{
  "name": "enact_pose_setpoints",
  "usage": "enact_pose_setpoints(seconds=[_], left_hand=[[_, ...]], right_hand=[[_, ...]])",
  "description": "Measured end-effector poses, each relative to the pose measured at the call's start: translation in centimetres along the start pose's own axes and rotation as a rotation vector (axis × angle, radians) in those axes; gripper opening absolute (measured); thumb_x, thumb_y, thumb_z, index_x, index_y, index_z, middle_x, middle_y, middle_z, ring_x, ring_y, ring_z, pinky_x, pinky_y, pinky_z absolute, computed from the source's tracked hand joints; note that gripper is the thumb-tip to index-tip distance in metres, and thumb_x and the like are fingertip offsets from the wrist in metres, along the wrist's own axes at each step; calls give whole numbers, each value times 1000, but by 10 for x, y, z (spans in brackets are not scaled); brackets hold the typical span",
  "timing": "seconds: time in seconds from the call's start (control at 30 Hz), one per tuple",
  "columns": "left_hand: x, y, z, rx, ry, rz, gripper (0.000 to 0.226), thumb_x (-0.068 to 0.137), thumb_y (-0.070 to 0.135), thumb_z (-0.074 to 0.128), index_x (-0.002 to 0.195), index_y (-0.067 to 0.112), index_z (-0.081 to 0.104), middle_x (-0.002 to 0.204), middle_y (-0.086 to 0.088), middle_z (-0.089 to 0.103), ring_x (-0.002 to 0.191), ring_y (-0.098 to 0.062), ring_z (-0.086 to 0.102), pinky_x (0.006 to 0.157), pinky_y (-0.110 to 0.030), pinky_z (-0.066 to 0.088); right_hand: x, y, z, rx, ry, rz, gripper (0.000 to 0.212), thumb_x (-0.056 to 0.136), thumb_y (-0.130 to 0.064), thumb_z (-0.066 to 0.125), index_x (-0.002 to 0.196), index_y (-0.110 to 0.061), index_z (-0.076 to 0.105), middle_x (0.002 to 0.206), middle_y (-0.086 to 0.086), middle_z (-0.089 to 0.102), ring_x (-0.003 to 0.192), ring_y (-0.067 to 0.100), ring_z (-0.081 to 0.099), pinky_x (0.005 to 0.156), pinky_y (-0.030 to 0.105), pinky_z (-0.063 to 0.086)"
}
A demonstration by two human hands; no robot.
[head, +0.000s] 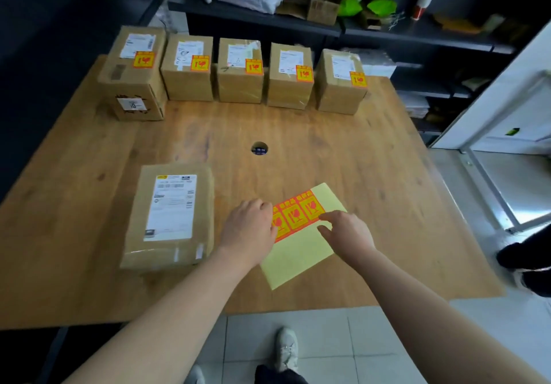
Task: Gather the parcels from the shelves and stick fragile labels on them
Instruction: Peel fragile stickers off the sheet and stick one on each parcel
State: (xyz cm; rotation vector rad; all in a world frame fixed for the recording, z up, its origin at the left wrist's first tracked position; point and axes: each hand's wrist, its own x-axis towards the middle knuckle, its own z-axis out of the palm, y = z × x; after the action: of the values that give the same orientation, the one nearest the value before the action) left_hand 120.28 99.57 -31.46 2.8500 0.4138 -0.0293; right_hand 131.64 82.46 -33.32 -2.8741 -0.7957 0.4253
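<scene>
Wood-grain desk (328, 133), flat, knotty. Far beyond both grips: row of five boxy brown cardboard parcels (240, 70), taped, each with a white slip and an orange-yellow sticker on top. Just left of left grip (249, 228): flatter cardboard parcel (171, 216), glossy tape, white slip only. Under both grips: pale yellow backing sheet (295, 258), rectangular, skewed, with a strip of fragile labels (298, 215). Left grip curled on the strip's left end, pinch or not: cannot tell. Right grip (347, 231) finger and thumb apart, fingertip at the strip's right end.
</scene>
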Motion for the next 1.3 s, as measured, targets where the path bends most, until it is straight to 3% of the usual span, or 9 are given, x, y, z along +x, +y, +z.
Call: enact_pose_setpoints(seconds=[0.27,0.4,0.53,0.9,1.03,1.2,1.3], left_hand=[[42,46,60,57,-207,-109,32,90,32,52,115,12,54,123,-8,51,117,-27,44,97,-38,39],[44,49,77,46,-237,-137,52,93,33,52,139,12,39,149,-9,29,137,-27,27,109,-38,29],[42,47,85,3,-263,-172,63,94,37,50,147,15,26,157,-3,15,143,-24,16,110,-38,29],[47,46,86,14,-294,-193,63,93,41,51,147,16,28,158,-4,16,144,-25,16,112,-40,30],[47,48,85,26,-289,-203,64,93,42,51,147,16,28,157,-4,16,143,-25,17,111,-40,31],[47,48,85,20,-285,-210,62,93,42,51,146,16,31,157,-4,18,143,-24,18,109,-40,34],[47,49,84,17,-284,-211,62,93,41,52,145,16,31,157,-4,19,143,-24,19,109,-40,34]], right_hand=[[48,52,13,-46,-77,-249,29,92,-34,54,120,-30,63,121,-8,61,109,14,57,82,29,48],[65,53,21,-73,-116,-390,28,92,-37,54,118,-30,64,114,-6,61,110,16,55,80,31,48],[79,55,25,-94,-128,-431,29,92,-44,53,111,-28,67,109,-7,62,107,14,55,76,29,45],[93,53,25,-192,-154,-527,38,95,-47,44,106,-18,66,104,-1,64,97,19,60,70,30,44],[94,52,23,-152,-136,-490,38,98,-45,41,97,-16,66,92,0,64,85,18,61,62,27,41],[94,54,25,-110,-140,-515,35,90,-52,53,98,-21,67,99,-3,67,88,16,63,69,30,52],[95,51,27,-162,-116,-523,35,91,-50,51,98,-19,66,98,-1,67,88,18,63,69,31,50]])
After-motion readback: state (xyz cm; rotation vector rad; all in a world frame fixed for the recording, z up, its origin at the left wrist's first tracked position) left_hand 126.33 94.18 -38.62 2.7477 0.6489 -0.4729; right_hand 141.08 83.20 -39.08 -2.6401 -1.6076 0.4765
